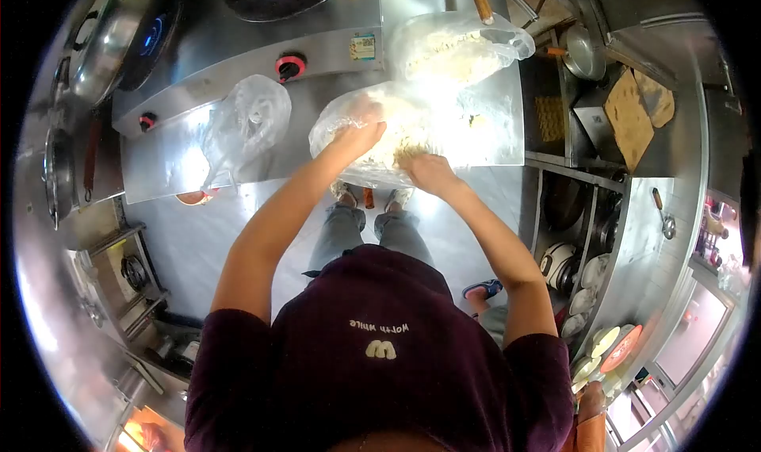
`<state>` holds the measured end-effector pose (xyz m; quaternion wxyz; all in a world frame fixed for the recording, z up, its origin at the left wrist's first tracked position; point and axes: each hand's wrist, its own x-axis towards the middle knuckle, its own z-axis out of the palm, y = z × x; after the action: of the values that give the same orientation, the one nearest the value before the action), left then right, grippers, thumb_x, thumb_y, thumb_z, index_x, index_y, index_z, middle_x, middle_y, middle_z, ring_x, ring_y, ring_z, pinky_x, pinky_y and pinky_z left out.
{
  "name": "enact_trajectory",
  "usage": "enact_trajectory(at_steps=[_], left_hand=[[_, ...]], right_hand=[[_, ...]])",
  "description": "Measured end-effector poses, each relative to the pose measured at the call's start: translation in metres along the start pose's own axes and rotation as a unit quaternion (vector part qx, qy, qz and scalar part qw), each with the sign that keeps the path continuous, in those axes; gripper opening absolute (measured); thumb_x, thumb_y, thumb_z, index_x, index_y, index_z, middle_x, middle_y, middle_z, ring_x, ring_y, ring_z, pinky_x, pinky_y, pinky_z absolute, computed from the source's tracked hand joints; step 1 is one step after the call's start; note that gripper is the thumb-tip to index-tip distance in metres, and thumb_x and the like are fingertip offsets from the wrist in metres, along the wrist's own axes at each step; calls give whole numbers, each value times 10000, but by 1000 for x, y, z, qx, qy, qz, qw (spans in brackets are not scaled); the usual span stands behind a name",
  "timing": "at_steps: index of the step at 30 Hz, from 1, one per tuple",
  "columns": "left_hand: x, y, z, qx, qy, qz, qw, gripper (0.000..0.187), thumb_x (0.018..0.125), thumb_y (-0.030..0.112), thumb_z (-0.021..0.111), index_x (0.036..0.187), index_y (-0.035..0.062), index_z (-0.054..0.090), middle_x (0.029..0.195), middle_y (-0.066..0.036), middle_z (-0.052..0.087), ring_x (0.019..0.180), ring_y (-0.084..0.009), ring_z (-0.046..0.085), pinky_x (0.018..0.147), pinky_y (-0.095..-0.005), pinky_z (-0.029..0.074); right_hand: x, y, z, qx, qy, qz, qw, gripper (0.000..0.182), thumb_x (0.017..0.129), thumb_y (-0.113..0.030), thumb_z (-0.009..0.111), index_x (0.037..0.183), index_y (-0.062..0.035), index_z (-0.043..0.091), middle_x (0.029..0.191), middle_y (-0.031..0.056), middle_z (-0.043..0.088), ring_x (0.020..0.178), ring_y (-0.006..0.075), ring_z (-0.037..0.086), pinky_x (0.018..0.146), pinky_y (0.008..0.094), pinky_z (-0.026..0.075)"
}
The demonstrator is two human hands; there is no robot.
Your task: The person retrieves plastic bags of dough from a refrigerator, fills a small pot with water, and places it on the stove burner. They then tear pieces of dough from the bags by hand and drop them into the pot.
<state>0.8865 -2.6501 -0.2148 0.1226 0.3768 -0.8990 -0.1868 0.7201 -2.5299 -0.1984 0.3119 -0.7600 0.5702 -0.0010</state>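
A clear plastic bag (pixel 372 135) of pale shredded food (pixel 408 152) lies on the steel counter (pixel 158 166) in front of me. My left hand (pixel 358 131) grips the bag's near left edge and holds it open. My right hand (pixel 428 171) is at the bag's mouth, its fingers closed on a clump of the shredded food. A second, fuller bag of the same pale food (pixel 456 47) stands just behind the first one.
A crumpled empty bag (pixel 246 123) lies to the left on the counter. Behind it is a stove with red knobs (pixel 291 65) and a wok (pixel 119 40). Shelves with bowls (pixel 587 293), wooden boards (pixel 634 111) and a ladle (pixel 662 218) are on the right. Another person's sandalled foot (pixel 483 289) is on the floor.
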Motion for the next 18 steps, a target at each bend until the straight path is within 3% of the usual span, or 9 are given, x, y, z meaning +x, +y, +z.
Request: enact_trajectory(at_steps=[2,3,5,6,9,12,15,18], left_hand=[[-5,14,-27,-25,-176,-206,962,301,801,190,501,1047,22,543,1001,-206,564,998,-354,512,880,-420,394],[-5,16,-36,-36,-259,-305,916,311,811,222,499,1045,22,548,1000,-210,571,996,-352,520,882,-417,393],[-16,-20,-33,64,-337,-125,931,351,837,281,444,1061,32,549,1031,-214,570,996,-348,531,885,-413,393],[-21,-39,-33,112,-373,-33,921,375,850,311,417,1070,36,549,1047,-216,570,996,-346,536,886,-411,393],[-10,-64,-58,-28,-302,-240,922,436,867,371,354,1089,46,542,1107,-206,550,1002,-326,543,885,-406,398],[0,-63,-72,-29,-296,-246,923,422,856,367,381,1099,64,548,1080,-199,567,1005,-312,546,893,-395,396],[-39,-140,35,104,-351,-171,915,417,841,370,417,1071,57,568,1035,-197,586,974,-315,561,878,-392,405],[-40,-30,-35,74,-356,-187,913,324,788,310,490,986,88,619,903,-176,629,830,-310,609,750,-417,462]], right_hand=[[8,3,7,37,112,-40,992,230,798,-78,452,987,-76,583,889,146,612,830,300,601,728,403,470],[13,-2,-2,51,103,-10,993,207,806,-109,468,975,-75,583,871,132,616,829,295,601,725,397,473],[23,-11,-20,80,86,48,992,181,822,-170,501,951,-73,583,833,106,623,828,287,602,718,385,479],[29,-4,-7,33,97,27,994,183,820,-173,509,960,-69,564,826,107,628,783,295,612,693,382,485],[35,-13,2,-34,52,-10,998,204,804,-184,530,971,-67,544,835,117,629,783,292,617,685,371,491],[51,10,45,-141,115,-12,983,172,802,-78,458,945,-69,555,862,117,628,804,236,618,670,312,506],[39,-20,-9,-124,25,50,991,227,810,-39,429,993,-71,559,933,104,633,805,200,624,628,283,517],[35,-6,12,-123,172,-119,970,272,807,-46,446,1056,-67,554,980,95,629,786,208,631,608,291,522]])
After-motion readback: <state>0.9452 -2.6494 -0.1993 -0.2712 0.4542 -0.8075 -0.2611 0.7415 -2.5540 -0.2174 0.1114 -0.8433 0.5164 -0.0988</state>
